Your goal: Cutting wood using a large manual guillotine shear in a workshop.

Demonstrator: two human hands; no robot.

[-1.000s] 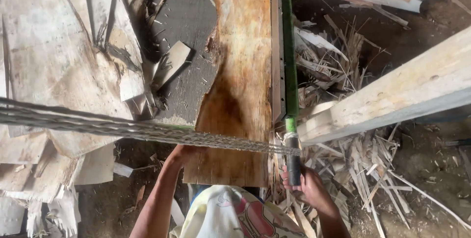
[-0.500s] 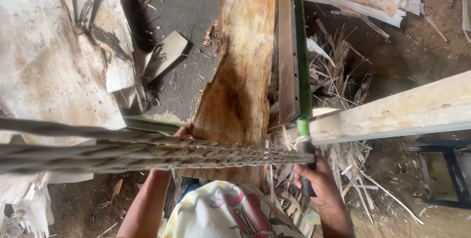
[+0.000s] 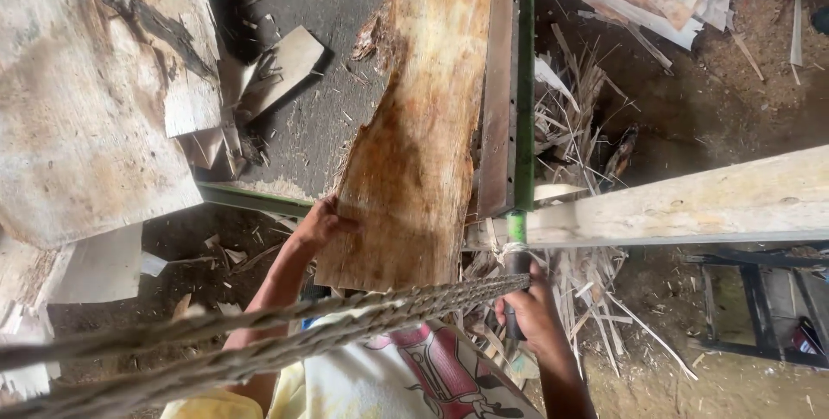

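A long sheet of brown wood veneer point(image 3: 423, 125) lies on a dark machine bed, its near end jagged. My left hand point(image 3: 321, 222) grips the sheet's near left edge. Along the sheet's right side runs a green metal bar point(image 3: 523, 82) that ends in a handle. My right hand point(image 3: 528, 311) is closed around that handle's lower end. A thick twisted rope point(image 3: 259, 337) is tied to the handle and stretches off to the lower left, crossing in front of my arms.
Pale veneer sheets point(image 3: 78, 117) pile up at the left. A wooden beam point(image 3: 691, 203) crosses the right side. Splinters and strips point(image 3: 596, 289) litter the dirt floor below it. A dark metal frame point(image 3: 760, 298) stands at the lower right.
The view has shifted closer over the veneer sheet. My left hand has moved up onto the sheet's left edge. The rope has sunk lower in view. My right hand stays on the handle.
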